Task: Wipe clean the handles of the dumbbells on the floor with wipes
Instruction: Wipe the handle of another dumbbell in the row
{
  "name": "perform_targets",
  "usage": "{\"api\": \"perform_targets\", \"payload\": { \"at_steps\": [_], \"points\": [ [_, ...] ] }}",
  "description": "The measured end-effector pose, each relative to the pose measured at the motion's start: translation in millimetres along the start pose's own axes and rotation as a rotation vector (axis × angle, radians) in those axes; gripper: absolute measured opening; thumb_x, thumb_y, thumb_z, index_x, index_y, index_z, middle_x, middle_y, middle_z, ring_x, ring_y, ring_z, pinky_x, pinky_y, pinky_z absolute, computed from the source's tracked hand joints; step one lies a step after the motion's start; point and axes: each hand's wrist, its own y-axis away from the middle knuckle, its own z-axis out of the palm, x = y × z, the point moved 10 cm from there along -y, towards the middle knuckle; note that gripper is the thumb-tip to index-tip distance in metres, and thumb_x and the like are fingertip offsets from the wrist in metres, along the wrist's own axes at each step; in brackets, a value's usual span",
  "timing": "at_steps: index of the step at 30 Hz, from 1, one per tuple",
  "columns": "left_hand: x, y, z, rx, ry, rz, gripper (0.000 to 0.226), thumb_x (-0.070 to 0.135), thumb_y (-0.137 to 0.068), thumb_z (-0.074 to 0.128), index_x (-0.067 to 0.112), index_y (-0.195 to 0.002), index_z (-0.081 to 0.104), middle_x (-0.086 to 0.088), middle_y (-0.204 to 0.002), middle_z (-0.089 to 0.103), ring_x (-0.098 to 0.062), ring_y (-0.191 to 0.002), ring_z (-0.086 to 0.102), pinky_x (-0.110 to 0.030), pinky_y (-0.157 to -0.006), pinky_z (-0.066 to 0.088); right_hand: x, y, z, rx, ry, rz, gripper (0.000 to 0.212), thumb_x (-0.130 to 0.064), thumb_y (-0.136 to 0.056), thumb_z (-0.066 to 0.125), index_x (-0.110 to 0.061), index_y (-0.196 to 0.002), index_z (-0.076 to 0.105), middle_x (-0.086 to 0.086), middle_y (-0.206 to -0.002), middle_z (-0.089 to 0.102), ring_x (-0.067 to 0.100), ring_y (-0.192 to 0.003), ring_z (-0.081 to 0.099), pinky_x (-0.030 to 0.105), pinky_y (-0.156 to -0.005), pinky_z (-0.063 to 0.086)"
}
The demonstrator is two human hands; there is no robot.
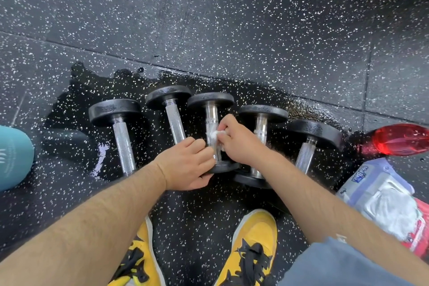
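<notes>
Right hand [239,140] is pinching a white wipe [214,135] against the middle dumbbell [210,100] handle [211,118]; left hand [188,163] is gripping its near plate [226,167].

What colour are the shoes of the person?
The shoes are yellow with black laces and black patches, shown in the head view.
</notes>
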Motion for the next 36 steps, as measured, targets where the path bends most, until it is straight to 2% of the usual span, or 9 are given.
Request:
{"api": "perform_targets", "payload": {
  "at_steps": [6,11,13,16,20,25,30,33,36],
  "points": [
    [-1,-1,-2,0.024,-0.005,-0.001,0.036,0.048,-0.091,0.060,0.012,-0.085,0.062,-0.003,-0.084,0.052,-0.024,-0.078,0.041,-0.036,-0.067,0.044,-28,4,2,0.004,0.072,-0.103,0.004,-0.027,-0.099,0.055,-0.026,-0.102,0.056,-0.003,-0.071,0.060,0.013,-0.066,0.054,0.035,-0.066,0.049],
    [-1,2,0,0.036,0.008,-0.008,0.036,0.048,-0.091,0.060,0.013,-0.089,0.063,-0.004,-0.090,0.057,-0.026,-0.080,0.043,-0.038,-0.069,0.045,-28,8,8,-0.075,0.129,-0.106,0.010,-0.023,-0.093,0.060,-0.024,-0.101,0.066,-0.013,-0.070,0.050,0.002,-0.063,0.044,0.024,-0.059,0.035],
    [-3,1,-1,0.047,0.006,-0.017,0.035,0.048,-0.092,0.060,0.013,-0.091,0.058,-0.005,-0.090,0.053,-0.026,-0.079,0.042,-0.038,-0.068,0.045,-31,4,3,-0.063,0.156,-0.121,0.009,-0.026,-0.094,0.061,-0.027,-0.100,0.067,-0.014,-0.069,0.050,0.001,-0.064,0.045,0.025,-0.060,0.035],
    [-4,3,-2,0.054,0.030,-0.034,0.036,0.049,-0.093,0.060,0.013,-0.092,0.055,-0.004,-0.089,0.052,-0.026,-0.079,0.043,-0.038,-0.068,0.045,-31,5,2,-0.024,0.163,-0.125,0.011,-0.031,-0.098,0.057,-0.029,-0.103,0.066,-0.014,-0.070,0.051,0.001,-0.064,0.046,0.026,-0.060,0.037],
    [-6,5,2,0.032,0.034,-0.056,0.039,0.053,-0.095,0.059,0.014,-0.091,0.061,-0.003,-0.091,0.054,-0.025,-0.080,0.044,-0.038,-0.070,0.045,-19,16,7,-0.084,0.140,-0.104,0.006,-0.031,-0.094,0.062,-0.033,-0.099,0.064,-0.013,-0.072,0.052,0.001,-0.065,0.046,0.025,-0.062,0.038],
    [-9,2,-2,0.023,0.078,-0.098,0.040,0.052,-0.091,0.059,0.013,-0.085,0.059,-0.003,-0.086,0.051,-0.025,-0.077,0.044,-0.038,-0.069,0.044,-19,14,-3,0.023,0.123,-0.109,0.002,-0.034,-0.098,0.058,-0.036,-0.097,0.057,-0.010,-0.068,0.055,0.006,-0.063,0.050,0.028,-0.059,0.040],
    [-8,2,-1,0.032,0.071,-0.083,0.038,0.051,-0.091,0.063,0.013,-0.088,0.063,-0.004,-0.088,0.055,-0.025,-0.079,0.044,-0.038,-0.068,0.043,-13,19,1,-0.072,0.117,-0.049,0.001,-0.035,-0.096,0.063,-0.034,-0.096,0.063,-0.010,-0.074,0.057,0.005,-0.066,0.051,0.026,-0.061,0.039],
    [-8,2,-3,0.046,0.076,-0.089,0.038,0.051,-0.091,0.063,0.013,-0.087,0.062,-0.005,-0.090,0.056,-0.025,-0.078,0.046,-0.038,-0.069,0.044,-15,17,-7,0.022,0.112,-0.064,0.001,-0.031,-0.099,0.057,-0.032,-0.099,0.057,-0.011,-0.069,0.054,0.006,-0.063,0.050,0.027,-0.058,0.037],
    [-7,2,-2,0.045,0.078,-0.082,0.037,0.050,-0.091,0.064,0.013,-0.086,0.061,-0.004,-0.090,0.055,-0.025,-0.078,0.045,-0.038,-0.069,0.043,-9,21,3,-0.060,0.166,-0.026,0.006,-0.032,-0.103,0.051,-0.028,-0.106,0.047,-0.008,-0.078,0.057,0.012,-0.069,0.056,0.032,-0.059,0.042]
  ]
}}
